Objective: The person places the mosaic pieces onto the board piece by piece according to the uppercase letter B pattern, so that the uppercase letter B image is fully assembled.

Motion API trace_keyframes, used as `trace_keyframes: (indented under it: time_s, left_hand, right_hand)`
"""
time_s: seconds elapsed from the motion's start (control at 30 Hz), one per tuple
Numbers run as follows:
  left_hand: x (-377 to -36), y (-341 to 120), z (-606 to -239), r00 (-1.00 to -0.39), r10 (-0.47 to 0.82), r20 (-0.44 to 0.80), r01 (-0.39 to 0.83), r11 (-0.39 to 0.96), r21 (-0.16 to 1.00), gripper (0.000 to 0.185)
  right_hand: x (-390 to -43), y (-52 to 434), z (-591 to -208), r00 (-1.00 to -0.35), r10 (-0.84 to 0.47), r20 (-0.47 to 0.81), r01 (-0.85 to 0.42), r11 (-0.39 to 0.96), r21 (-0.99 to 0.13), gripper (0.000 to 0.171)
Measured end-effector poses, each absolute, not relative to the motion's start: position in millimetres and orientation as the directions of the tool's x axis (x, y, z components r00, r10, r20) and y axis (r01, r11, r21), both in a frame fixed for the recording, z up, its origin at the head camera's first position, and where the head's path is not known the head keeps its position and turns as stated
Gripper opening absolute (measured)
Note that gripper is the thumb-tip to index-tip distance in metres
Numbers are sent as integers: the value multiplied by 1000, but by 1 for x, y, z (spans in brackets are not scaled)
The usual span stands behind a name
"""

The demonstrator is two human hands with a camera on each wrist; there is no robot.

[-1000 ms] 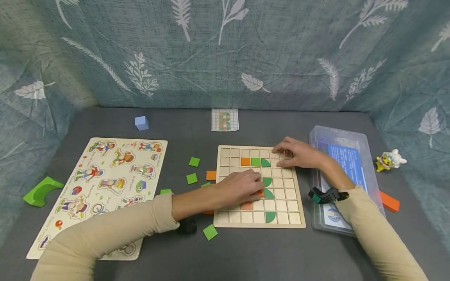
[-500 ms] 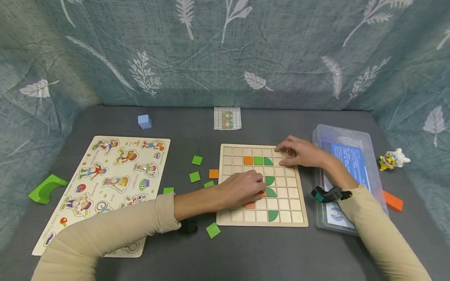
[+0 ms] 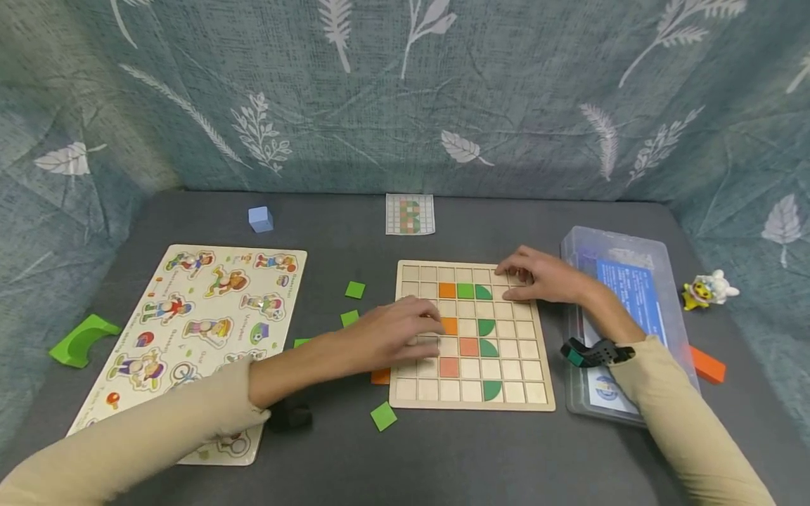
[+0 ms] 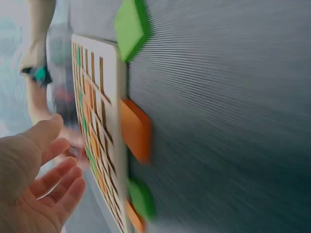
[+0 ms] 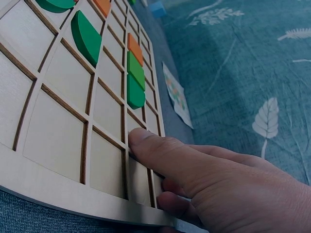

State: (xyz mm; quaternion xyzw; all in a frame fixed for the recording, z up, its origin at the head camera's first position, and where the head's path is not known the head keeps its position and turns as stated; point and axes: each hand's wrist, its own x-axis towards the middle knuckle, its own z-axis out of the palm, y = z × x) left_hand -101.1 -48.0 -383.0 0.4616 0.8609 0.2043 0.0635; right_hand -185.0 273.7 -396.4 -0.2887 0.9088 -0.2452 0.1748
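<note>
A square wooden grid board lies on the table. Its cells hold an orange tile, a light green tile, several dark green quarter-round pieces and more orange or salmon tiles. Over the board's left part hovers my left hand, fingers loosely spread; the left wrist view shows nothing in it. My right hand rests at the board's upper right corner. In the right wrist view its thumb touches a cell near the top edge, while the other fingertips are partly hidden.
Loose green tiles and an orange tile lie beside the board. A pattern card is behind it. Left is a picture puzzle board, with a green arch block; right, a plastic case and a toy figure.
My left hand has lifted off the middle of the board and moved left, its fingers loosening. An orange tile and a salmon tile it covered now show. The right hand stays put.
</note>
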Motion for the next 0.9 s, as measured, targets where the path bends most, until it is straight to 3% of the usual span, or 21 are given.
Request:
trace_keyframes:
  time_s: [0.13,0.27,0.53,0.9]
  left_hand:
    - [-84,-93,-380,-670,739,76,674,562,480,27]
    - [-61,-121,-389,-713,697,78,621,576,531,23]
    - [-49,-127,-403,-707,693,139,640,544,543,23]
    - [-49,-121,-412,-695,709,119,669,577,469,18]
  right_hand:
    - [-185,273,-394,-778,-602,-180,-431,721,-542,42]
    - [-185,273,-394,-777,-601,-188,-430,725,-539,42]
    - [-185,275,-397,-783,-592,-191,-425,733,-530,41]
    - [-185,275,-400,-783,-593,-185,-429,732,-529,42]
